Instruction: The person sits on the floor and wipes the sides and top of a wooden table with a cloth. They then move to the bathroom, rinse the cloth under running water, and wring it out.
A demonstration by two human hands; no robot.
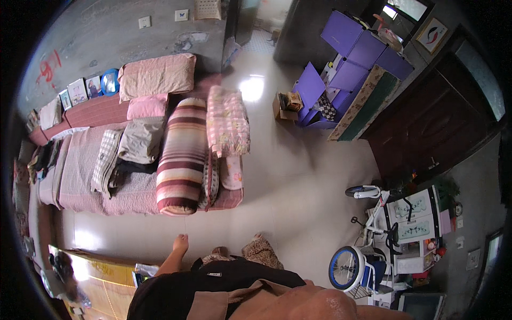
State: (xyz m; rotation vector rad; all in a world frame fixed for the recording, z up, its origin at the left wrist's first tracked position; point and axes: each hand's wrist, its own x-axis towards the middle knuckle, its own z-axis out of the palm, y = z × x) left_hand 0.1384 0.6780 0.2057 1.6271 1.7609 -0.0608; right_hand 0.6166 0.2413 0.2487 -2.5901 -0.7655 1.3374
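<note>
My left hand [182, 243] hangs low over the tiled floor, near the front edge of a sofa with a pink quilted cover [132, 191]. Nothing shows in it; its fingers are too small to read. My right hand is out of view. On the sofa lie a rolled striped blanket [182, 156], a folded pink checked quilt [228, 120], a folded grey garment [142, 140] and folded checked cloth [106, 156]. A pink cushion [148, 106] and a larger beige-pink pillow [157, 76] rest towards the backrest, beside a blue round object [109, 82] and several framed photos [77, 92].
A wooden table [108, 280] with things on it stands at the lower left. On the right are a white child's bicycle [372, 228], a white cabinet [412, 216] and a dark door [432, 124]. A purple storage cabinet [348, 74] and a cardboard box [286, 114] stand farther back.
</note>
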